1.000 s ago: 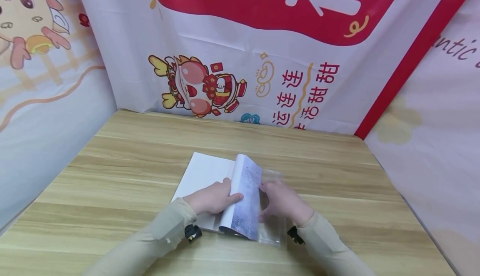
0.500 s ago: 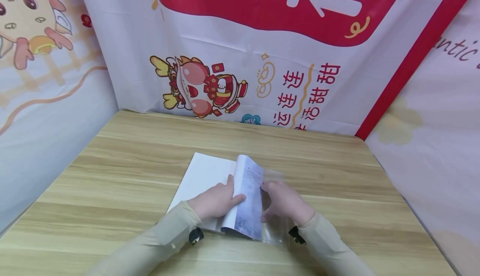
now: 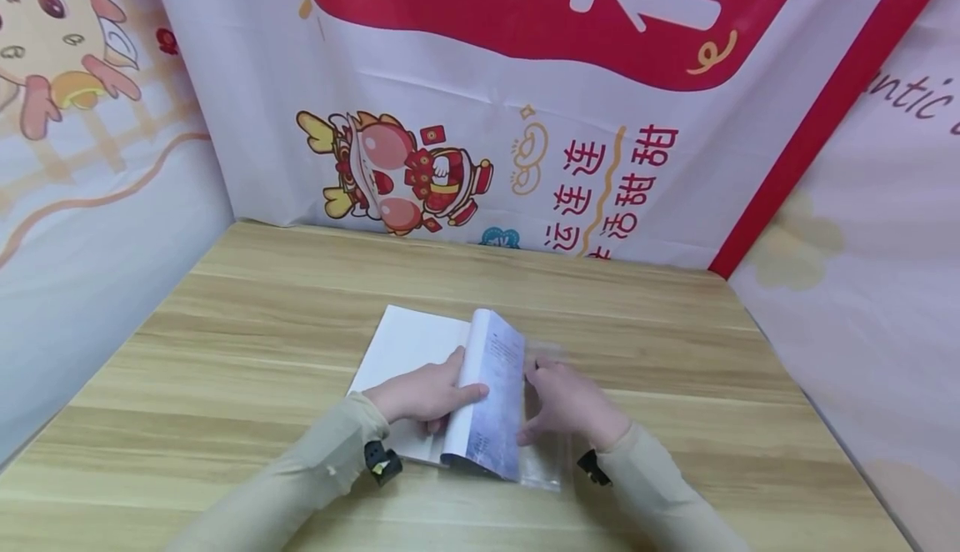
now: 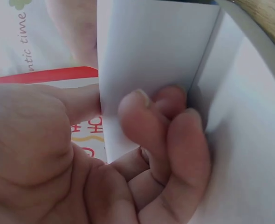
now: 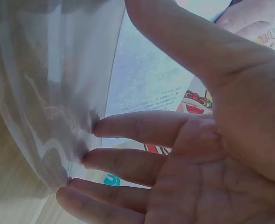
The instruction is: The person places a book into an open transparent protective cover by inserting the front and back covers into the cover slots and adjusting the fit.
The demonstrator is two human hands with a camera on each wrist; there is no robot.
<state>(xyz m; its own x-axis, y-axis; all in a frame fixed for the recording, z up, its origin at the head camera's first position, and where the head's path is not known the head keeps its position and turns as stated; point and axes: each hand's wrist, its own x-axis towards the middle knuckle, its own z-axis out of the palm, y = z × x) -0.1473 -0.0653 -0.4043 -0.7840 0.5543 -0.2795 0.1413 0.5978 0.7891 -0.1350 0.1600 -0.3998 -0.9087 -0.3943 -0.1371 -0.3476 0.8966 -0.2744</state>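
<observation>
A book lies on the table, a white inner page [image 3: 411, 348] at its left and its bluish-purple printed cover [image 3: 498, 398] bent up at its right. My left hand [image 3: 423, 392] pinches the cover, thumb on the printed face, fingers curled behind against the white inner side [image 4: 151, 42]. A clear plastic sleeve [image 3: 543, 470] extends from under the cover's right edge. My right hand [image 3: 576, 406] is beside that edge, thumb and fingers spread. In the right wrist view, its nearly straight fingertips touch the plastic film [image 5: 44, 93]; its thumb tip is cut off by the frame.
The wood-grain table [image 3: 247, 352] spreads around the book. A printed cloth [image 3: 450, 77] with red and white patterns hangs along the back edge, and pale printed cloths [image 3: 105, 243] flank both sides. Small black devices [image 3: 382, 462] are strapped at the wrists.
My left hand's fingers have shifted slightly behind the cover, and its wrist has moved a little left. The right hand, book and plastic sleeve stay nearly in place.
</observation>
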